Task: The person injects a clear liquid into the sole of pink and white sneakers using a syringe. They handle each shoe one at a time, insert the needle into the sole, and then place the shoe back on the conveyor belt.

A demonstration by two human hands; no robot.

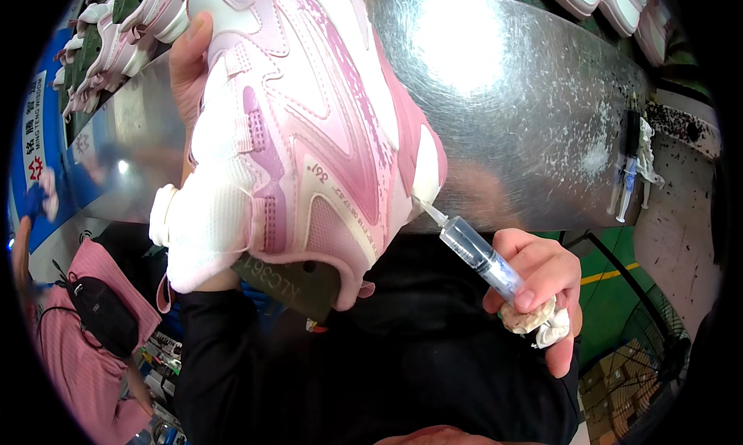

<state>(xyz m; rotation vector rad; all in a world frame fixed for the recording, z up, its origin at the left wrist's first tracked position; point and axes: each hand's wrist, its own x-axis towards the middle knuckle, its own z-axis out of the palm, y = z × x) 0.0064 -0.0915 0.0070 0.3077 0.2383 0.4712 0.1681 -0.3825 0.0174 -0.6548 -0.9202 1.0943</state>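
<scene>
A pink and white sneaker (325,128) is held up over the metal table, tilted with its side facing me. My left hand (190,62) grips it from behind, thumb along the edge; most of the fingers are hidden. Out of the collar sticks a dark green shoe last (290,286). My right hand (548,275) is closed around a clear syringe (474,248) holding pale fluid. The tip of the syringe touches, or nearly touches, the sneaker near the sole edge at the heel. A crumpled white wad (534,321) is tucked under the fingers of that hand.
The shiny metal table (511,112) has whitish smears. At its right end lie more syringes (628,186) and a white rag (650,162). Other sneakers (116,50) stand far left, with more at far right (611,4). A person in pink (101,344) is at left; a fan (642,367) stands lower right.
</scene>
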